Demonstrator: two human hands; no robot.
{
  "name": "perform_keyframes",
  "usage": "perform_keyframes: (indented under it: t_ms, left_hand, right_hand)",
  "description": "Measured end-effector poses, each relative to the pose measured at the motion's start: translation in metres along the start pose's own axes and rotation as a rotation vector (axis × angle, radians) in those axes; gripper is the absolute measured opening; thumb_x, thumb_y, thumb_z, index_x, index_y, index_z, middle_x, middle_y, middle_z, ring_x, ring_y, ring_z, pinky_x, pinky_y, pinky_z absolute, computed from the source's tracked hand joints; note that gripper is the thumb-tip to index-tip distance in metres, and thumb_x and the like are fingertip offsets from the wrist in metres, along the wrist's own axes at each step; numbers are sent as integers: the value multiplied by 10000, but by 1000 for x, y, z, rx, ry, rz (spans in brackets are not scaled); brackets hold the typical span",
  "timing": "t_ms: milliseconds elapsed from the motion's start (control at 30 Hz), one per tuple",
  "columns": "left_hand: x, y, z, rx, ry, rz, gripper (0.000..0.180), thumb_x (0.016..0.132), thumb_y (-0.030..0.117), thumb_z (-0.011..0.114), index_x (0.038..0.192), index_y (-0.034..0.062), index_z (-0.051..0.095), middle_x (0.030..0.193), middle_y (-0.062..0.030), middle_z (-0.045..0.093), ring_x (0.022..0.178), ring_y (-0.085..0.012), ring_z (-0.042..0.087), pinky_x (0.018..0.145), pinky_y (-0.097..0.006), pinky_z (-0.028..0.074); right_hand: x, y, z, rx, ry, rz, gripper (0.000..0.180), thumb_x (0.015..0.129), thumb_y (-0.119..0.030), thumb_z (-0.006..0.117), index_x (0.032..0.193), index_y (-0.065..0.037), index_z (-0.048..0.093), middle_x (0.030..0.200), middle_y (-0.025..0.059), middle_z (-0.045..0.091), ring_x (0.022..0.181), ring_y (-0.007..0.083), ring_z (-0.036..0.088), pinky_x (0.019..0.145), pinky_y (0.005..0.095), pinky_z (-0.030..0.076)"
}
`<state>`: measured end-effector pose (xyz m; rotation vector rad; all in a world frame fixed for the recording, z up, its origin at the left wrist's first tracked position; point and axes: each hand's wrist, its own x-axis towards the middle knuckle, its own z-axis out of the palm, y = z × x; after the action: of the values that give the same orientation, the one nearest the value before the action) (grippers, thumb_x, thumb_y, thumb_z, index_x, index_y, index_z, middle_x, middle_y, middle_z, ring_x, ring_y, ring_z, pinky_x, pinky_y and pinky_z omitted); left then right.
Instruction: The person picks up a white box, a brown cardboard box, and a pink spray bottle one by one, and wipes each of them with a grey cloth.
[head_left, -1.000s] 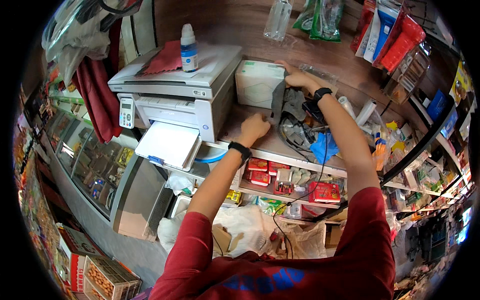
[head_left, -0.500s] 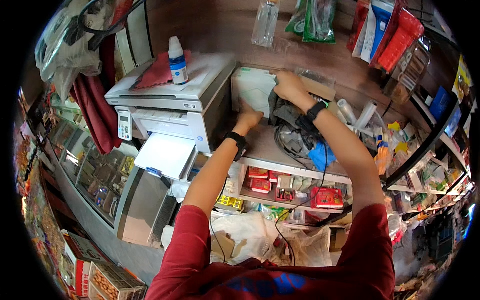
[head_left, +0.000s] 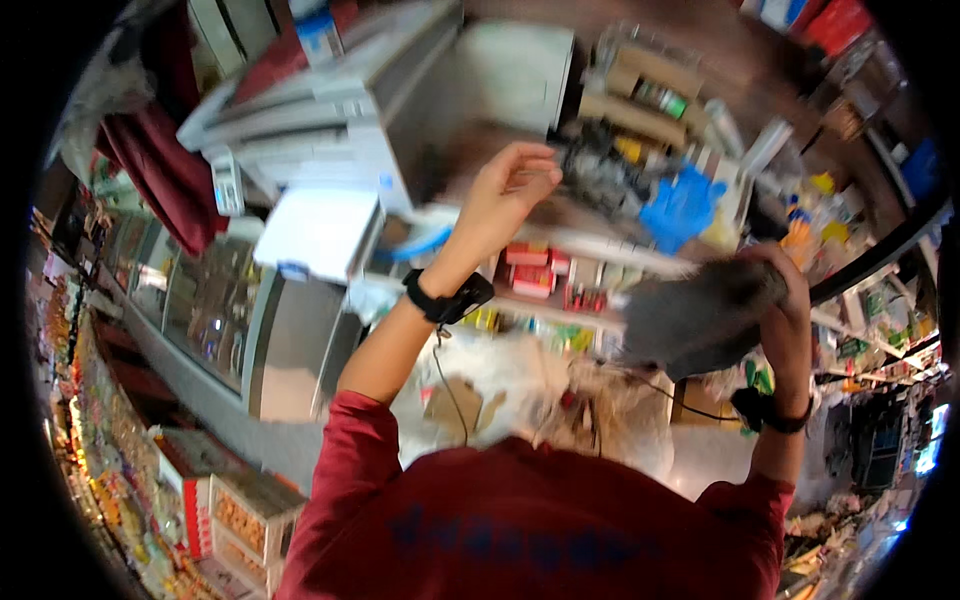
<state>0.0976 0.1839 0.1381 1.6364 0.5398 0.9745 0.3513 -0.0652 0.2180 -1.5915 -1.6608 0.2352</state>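
My right hand (head_left: 790, 285) is closed round one end of a dark grey cloth (head_left: 690, 315), which hangs out to the left in front of the lower shelf and is blurred by motion. My left hand (head_left: 510, 195) is raised before the counter shelf, to the right of the white printer (head_left: 365, 120). Its fingers are loosely bent and a little apart, with nothing visible in them. Behind that hand, a pale flat panel (head_left: 510, 75) stands upright beside the printer. A crumpled blue plastic bag (head_left: 682, 208) lies on the counter between my two hands.
Cardboard pieces (head_left: 650, 80) and dark clutter fill the counter's back right. Red boxes (head_left: 530, 268) sit on the shelf below. A sheet of white paper (head_left: 318, 228) rests on the printer's tray. A maroon cloth (head_left: 165, 180) hangs at the left, near a glass case (head_left: 200, 310).
My right hand has taken the dark grey cloth off the counter and swung it right and nearer to me. My left hand has come away from the pale panel. The view has shifted.
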Motion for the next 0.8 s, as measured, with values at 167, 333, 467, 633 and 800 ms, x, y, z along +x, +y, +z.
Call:
perform_keyframes:
  t_ms: [167,333,467,633,800]
  left_hand:
    - [-160,7,-5,237,62,127,237,897,47,687,1126,-4,651,1038,-106,719,972,-173,697,868,-309,540]
    - [-253,-80,-13,377,190,-367,309,913,175,694,1168,12,631,1051,-137,723,931,-237,710,835,-337,547]
    - [-313,-195,-25,473,11,-746,427,911,329,696,1188,16,605,1057,-145,719,927,-250,707,811,-362,545]
    - [-416,-405,-54,593,38,-1017,659,794,415,780,1196,-65,571,1063,-235,699,996,-354,689,856,-410,533]
    - [-478,-526,-99,649,216,-1292,962,644,423,874,1250,-185,441,1143,-307,633,1068,-347,643,939,-414,494]
  right_hand:
    - [-192,65,-6,116,209,668,443,814,49,521,1244,-20,603,1147,87,641,1007,196,616,900,334,506]
    - [-325,129,22,391,428,1127,247,831,-52,606,1071,-9,645,914,40,667,807,163,623,775,305,511]
    - [-416,169,68,367,264,1214,193,850,-99,558,990,1,644,867,20,630,767,135,559,721,278,464]
    - [-472,191,106,405,124,1296,279,853,-100,596,1104,18,625,1017,39,606,900,133,524,812,272,435]
    - [-488,164,123,334,279,1347,318,869,-118,607,1148,33,638,1053,60,654,943,171,582,858,295,468]
